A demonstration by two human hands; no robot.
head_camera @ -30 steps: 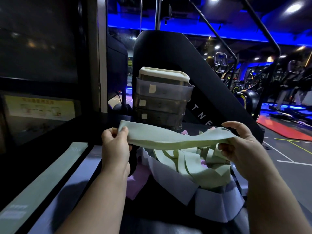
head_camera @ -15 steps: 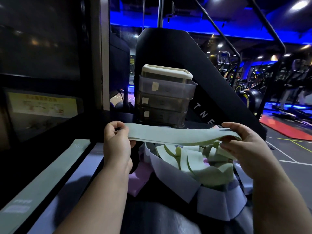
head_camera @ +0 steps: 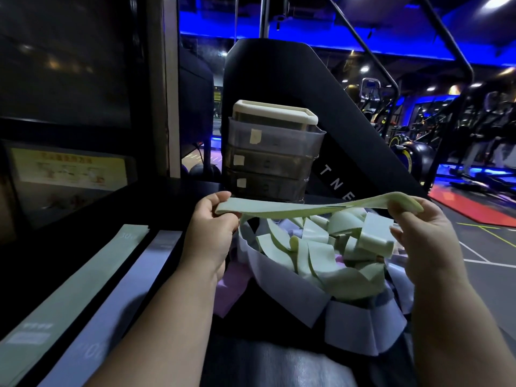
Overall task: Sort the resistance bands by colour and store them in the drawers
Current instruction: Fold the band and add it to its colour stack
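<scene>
Drawers (head_camera: 270, 163), perhaps three, one band (head_camera: 293, 209) in two hands (head_camera: 212, 233) (head_camera: 427, 238)

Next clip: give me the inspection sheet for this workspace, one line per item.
Surface: dark ledge, dimly lit.
Job's things: green band stretched between both hands; mixed pile of green, lilac and pink bands; three-drawer unit, drawers look closed; flat green band and flat lilac band side by side at left.
Clutter: nothing seen.
Grippers: left hand and right hand each hold one end.
Cables: nothing seen.
Surroundings: gym machines, blue lighting.
</scene>
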